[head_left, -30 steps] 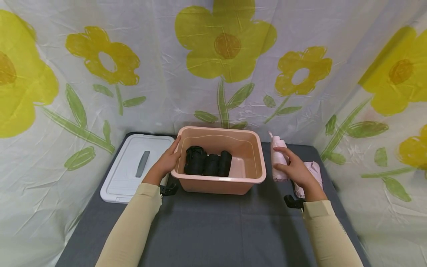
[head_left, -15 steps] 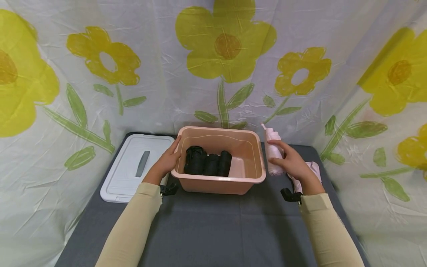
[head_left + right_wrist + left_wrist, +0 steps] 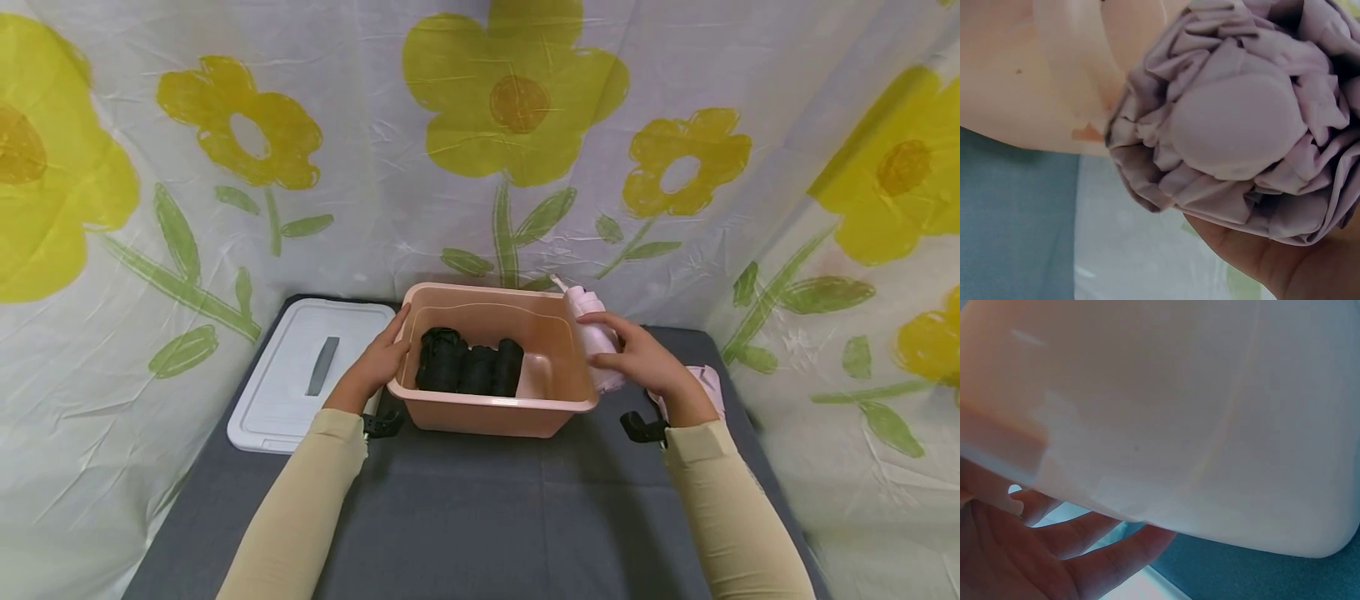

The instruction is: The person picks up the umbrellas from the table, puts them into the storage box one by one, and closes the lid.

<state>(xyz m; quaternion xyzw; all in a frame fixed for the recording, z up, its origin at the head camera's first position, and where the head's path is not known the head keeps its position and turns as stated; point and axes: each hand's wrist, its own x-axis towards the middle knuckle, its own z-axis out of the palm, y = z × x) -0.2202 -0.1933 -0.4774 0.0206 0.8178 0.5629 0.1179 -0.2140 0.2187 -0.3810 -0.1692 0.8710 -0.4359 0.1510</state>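
Observation:
A pink plastic bin (image 3: 487, 417) stands on the dark cloth-covered table. My left hand (image 3: 377, 364) holds the bin's left rim, and in the left wrist view its fingers (image 3: 1119, 556) reach along the outside of the wall. Several black, rolled-up bundles (image 3: 474, 371), looking like folded umbrellas, lie side by side in the bin's left part. My right hand (image 3: 633, 360) grips a folded pink umbrella (image 3: 597, 343) at the bin's right rim, its strap end pointing up and back. The right wrist view shows the umbrella's round end cap (image 3: 1238, 128) amid gathered fabric.
Left of the bin lies a white lid (image 3: 288, 400) with a grey handle. Another pink fabric item (image 3: 708, 387) rests on the table, partly hidden by my right wrist. A flower-printed curtain (image 3: 360, 167) hangs close behind and at both sides.
My right hand has carried the pink umbrella leftward from beside the bin to its right rim, where it now overlaps the bin. My left hand has stayed at the left rim.

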